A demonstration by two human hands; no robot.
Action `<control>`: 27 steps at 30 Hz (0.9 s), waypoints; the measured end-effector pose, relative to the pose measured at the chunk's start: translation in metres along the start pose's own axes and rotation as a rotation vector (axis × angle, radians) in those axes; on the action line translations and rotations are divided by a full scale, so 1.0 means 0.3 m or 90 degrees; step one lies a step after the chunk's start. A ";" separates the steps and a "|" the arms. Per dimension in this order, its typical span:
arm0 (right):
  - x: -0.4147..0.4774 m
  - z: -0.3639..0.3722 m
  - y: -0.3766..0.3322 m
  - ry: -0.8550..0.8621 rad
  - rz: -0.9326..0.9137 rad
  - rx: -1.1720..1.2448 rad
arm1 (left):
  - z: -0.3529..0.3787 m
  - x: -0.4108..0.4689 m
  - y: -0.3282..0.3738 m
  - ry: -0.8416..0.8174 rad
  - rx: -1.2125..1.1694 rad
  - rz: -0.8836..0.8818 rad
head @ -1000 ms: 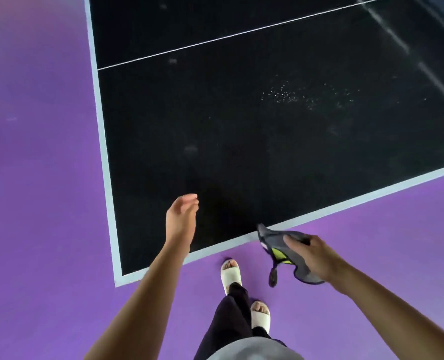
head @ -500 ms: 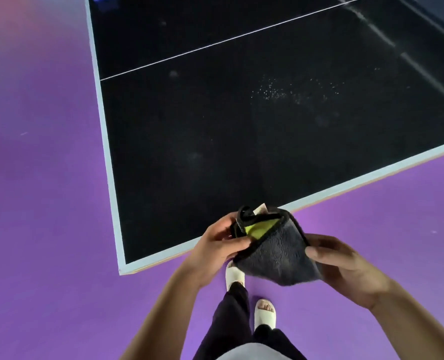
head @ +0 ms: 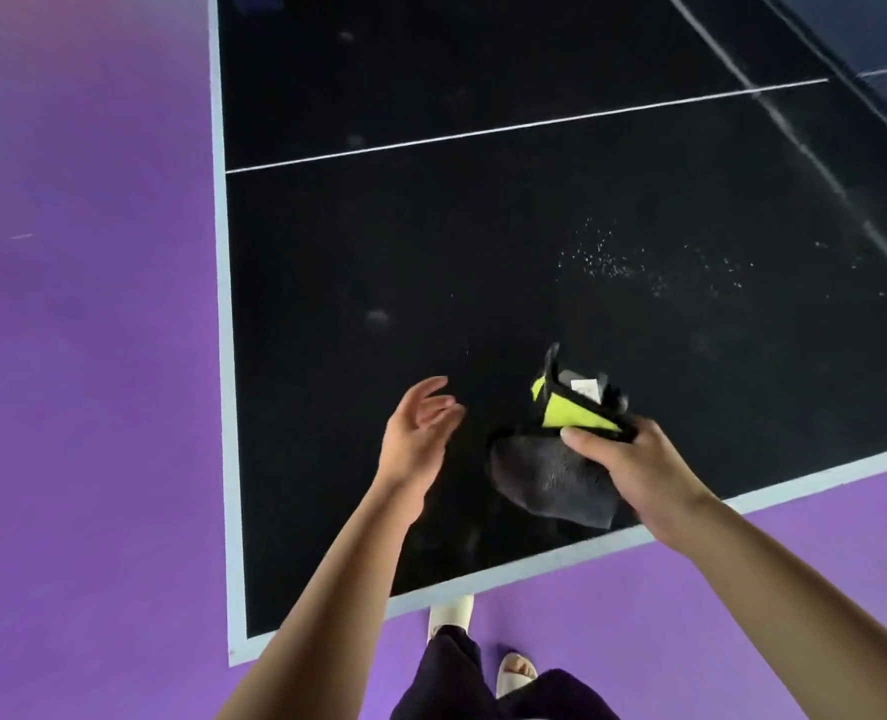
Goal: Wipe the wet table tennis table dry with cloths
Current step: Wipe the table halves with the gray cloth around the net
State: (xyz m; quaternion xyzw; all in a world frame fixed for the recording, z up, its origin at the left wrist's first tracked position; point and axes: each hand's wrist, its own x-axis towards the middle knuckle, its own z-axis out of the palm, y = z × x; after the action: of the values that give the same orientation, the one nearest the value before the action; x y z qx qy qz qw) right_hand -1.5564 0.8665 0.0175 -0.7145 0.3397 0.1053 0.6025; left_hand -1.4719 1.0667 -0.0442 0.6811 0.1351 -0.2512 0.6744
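Grey cloth, lime-yellow inner face showing, hangs bunched from right hand, thumb and fingers clamped on it, over near corner of table; cannot tell if it touches surface. Left hand bare, fingers apart and relaxed. I judge wiping hardly started: droplet patch lies unwiped, well beyond cloth. I count one cloth, one table, two hands, one wet patch.

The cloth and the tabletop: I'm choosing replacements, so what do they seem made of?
The cloth: soft plush fabric, probably microfibre; its grey nap looks fuzzy. The tabletop: hard, smooth black board, likely coated; droplets sit beaded on it, lights reflect faintly.
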 end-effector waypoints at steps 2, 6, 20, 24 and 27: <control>0.087 -0.014 -0.051 0.052 -0.036 -0.061 | -0.032 0.118 -0.022 0.206 0.181 0.007; 0.262 -0.031 -0.173 0.132 -0.077 -0.058 | -0.031 0.298 -0.057 0.405 0.343 -0.105; 1.312 0.151 -0.752 0.108 -0.168 -0.042 | 0.036 0.497 -0.235 0.555 0.657 -0.165; 1.555 0.348 -0.803 0.065 -0.335 -0.290 | 0.032 0.513 -0.249 0.587 0.672 -0.141; 1.644 0.502 -0.707 -0.099 -0.281 -0.525 | 0.027 0.512 -0.251 0.594 0.673 -0.127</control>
State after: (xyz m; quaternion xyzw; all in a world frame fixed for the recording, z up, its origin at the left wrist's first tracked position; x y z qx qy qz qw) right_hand -1.0191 0.8392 -0.1292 -0.9393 0.0635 0.1536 0.3003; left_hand -1.3838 1.0389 -0.1885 0.9378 0.3318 -0.0259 0.0993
